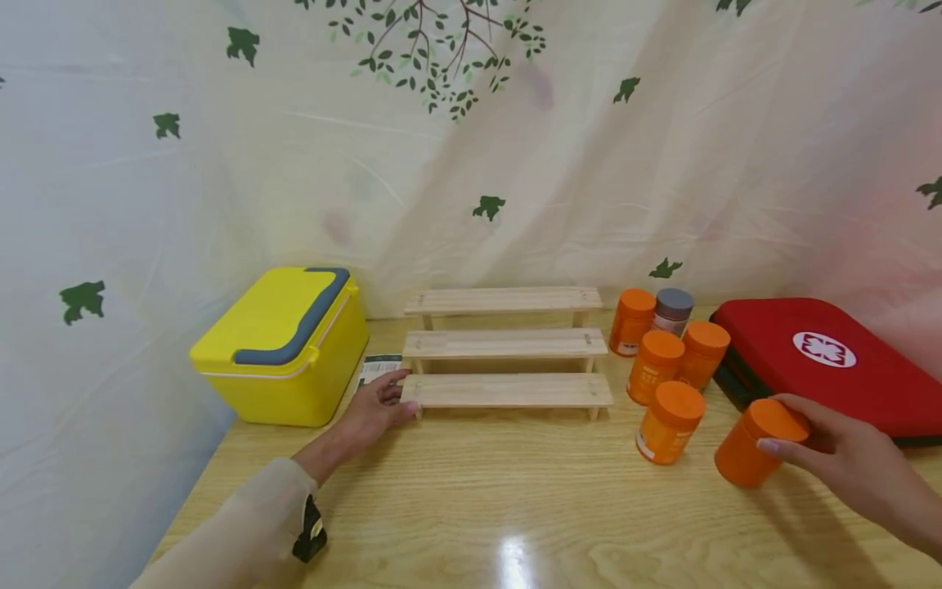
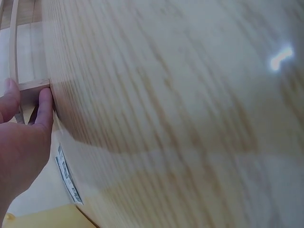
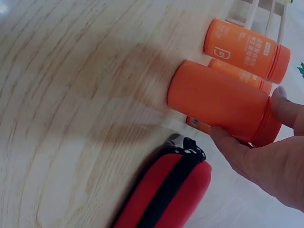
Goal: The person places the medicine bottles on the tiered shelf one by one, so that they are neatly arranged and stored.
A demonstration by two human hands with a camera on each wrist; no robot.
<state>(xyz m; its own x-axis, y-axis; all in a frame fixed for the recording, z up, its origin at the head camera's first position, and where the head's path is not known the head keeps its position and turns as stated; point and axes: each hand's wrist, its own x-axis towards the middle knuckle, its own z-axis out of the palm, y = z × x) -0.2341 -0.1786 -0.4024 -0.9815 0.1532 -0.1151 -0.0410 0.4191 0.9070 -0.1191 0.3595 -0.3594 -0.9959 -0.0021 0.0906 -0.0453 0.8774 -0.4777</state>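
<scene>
Red case (image 1: pixel 773 348) & yellow box (image 1: pixel 294 384) are flanking 3-step wooden rack (image 1: pixel 508 343) — five jars (image 1: pixel 657 364) standing btwn rack & case. L hand (image 1: pixel 374 409) is pinching rack's L end; R hand (image 1: pixel 846 462), half-closed, is gripping orange jar (image 1: pixel 749 451) by its lid (image 1: pixel 773 417), nr case. Neighboring label (image 3: pixel 244 45) is showing G-like logo (image 3: pixel 222 53) — fine print blurring.

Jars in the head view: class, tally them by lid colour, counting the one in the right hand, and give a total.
Orange-lidded jars: 5, including 1 held in the right hand
Grey-lidded jar: 1
Total: 6 jars
</scene>
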